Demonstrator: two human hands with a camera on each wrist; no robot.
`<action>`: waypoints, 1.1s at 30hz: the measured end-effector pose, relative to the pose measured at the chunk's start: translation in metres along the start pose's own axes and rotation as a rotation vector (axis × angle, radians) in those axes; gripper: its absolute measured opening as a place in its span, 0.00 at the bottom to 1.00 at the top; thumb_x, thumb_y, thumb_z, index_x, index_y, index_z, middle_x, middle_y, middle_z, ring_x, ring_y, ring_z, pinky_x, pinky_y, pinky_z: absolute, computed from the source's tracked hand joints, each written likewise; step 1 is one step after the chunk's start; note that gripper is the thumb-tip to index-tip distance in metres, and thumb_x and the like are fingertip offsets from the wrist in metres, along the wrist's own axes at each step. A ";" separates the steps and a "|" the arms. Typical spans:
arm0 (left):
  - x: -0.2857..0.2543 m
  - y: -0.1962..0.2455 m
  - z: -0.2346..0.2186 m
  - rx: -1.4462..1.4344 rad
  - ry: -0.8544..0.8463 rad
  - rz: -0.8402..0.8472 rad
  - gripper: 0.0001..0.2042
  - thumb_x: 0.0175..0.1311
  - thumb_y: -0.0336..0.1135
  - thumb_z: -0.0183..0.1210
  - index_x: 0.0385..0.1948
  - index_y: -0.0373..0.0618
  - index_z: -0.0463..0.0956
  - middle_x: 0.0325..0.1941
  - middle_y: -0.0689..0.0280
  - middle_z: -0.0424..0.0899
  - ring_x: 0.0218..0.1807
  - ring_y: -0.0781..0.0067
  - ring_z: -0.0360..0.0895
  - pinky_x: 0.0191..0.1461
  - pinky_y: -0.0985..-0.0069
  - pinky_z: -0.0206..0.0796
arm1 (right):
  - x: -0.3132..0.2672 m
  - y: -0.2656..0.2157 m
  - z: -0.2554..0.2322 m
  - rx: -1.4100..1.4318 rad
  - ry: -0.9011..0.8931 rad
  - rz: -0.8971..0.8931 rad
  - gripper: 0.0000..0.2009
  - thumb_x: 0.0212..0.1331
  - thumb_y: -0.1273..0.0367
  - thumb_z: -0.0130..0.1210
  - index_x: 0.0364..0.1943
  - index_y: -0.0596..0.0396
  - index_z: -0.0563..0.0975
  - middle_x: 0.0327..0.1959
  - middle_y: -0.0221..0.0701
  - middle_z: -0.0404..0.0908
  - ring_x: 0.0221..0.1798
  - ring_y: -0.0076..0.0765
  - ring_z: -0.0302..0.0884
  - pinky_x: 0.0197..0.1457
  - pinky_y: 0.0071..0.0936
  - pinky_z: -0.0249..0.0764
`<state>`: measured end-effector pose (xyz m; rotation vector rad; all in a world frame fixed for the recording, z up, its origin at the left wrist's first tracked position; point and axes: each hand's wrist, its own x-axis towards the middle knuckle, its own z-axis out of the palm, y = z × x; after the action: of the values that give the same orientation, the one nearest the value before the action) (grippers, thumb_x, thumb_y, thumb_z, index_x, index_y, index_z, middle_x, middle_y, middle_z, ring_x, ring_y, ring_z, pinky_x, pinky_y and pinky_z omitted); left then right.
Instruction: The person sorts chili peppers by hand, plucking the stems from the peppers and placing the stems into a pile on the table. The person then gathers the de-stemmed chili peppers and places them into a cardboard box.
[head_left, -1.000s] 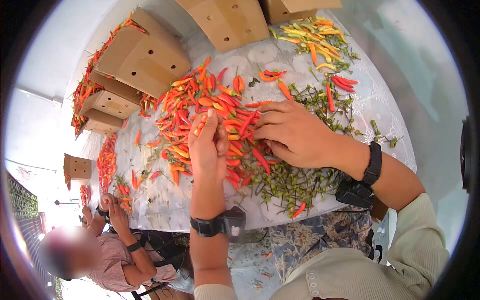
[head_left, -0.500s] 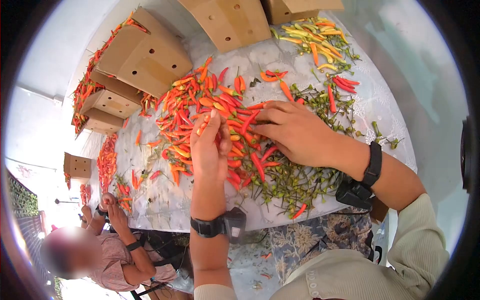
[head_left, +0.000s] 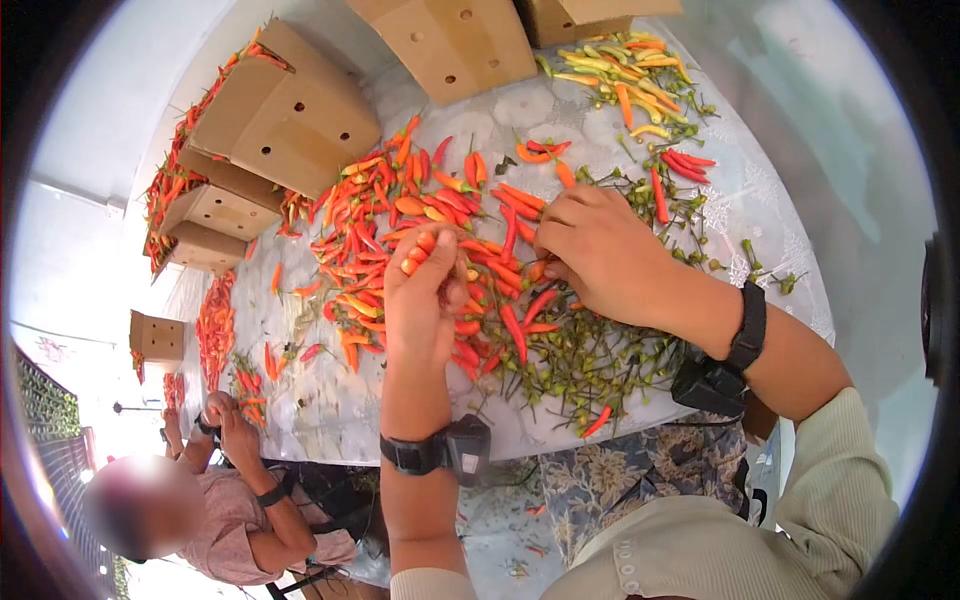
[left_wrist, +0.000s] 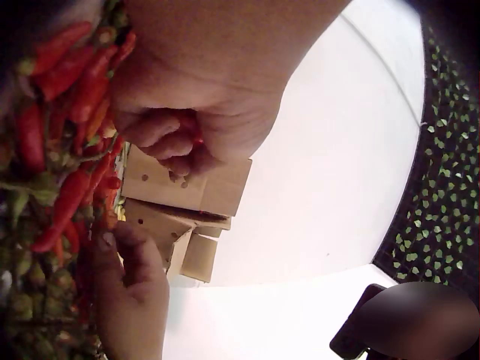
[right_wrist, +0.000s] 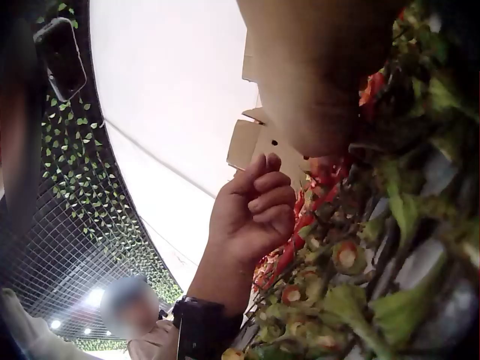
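Fingers of my left hand (head_left: 418, 305) curl round several orange-red chillies (head_left: 418, 253), whose ends show beside the thumb; a bit of red shows inside the curled fingers of this hand (left_wrist: 180, 139) in the left wrist view. My right hand (head_left: 615, 260) reaches down at the right edge of the chilli pile (head_left: 365, 235), its fingers bent round an orange chilli (head_left: 537, 270). In the left wrist view the right hand's (left_wrist: 133, 292) thumb and forefinger meet at the pile. My right hand (right_wrist: 319, 82) hides its own fingertips in the right wrist view.
Green stems (head_left: 590, 365) lie spread below and right of my right hand. Yellow chillies (head_left: 640, 75) lie at the far right. Cardboard boxes (head_left: 285, 110) stand at the back and left. Another person (head_left: 235, 520) works at the lower left of the table (head_left: 340, 420).
My right hand has shifted slightly right and away from the left hand. Chillies near its fingertips lie differently, and the chilli ends in my left hand show more clearly.
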<state>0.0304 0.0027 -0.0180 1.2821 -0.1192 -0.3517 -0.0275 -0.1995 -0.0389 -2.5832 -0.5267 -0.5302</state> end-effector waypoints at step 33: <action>-0.009 0.003 0.009 -0.081 -0.117 0.047 0.10 0.64 0.28 0.54 0.45 0.40 0.69 0.35 0.65 0.75 0.26 0.85 0.66 0.19 0.91 0.51 | 0.003 -0.002 0.000 0.237 0.231 0.063 0.13 0.42 0.65 0.66 0.31 0.53 0.78 0.31 0.35 0.73 0.40 0.46 0.72 0.42 0.38 0.69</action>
<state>0.0200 -0.0025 -0.0117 1.1766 -0.2316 -0.3873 -0.0256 -0.1971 -0.0369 -2.2703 -0.4017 -0.6894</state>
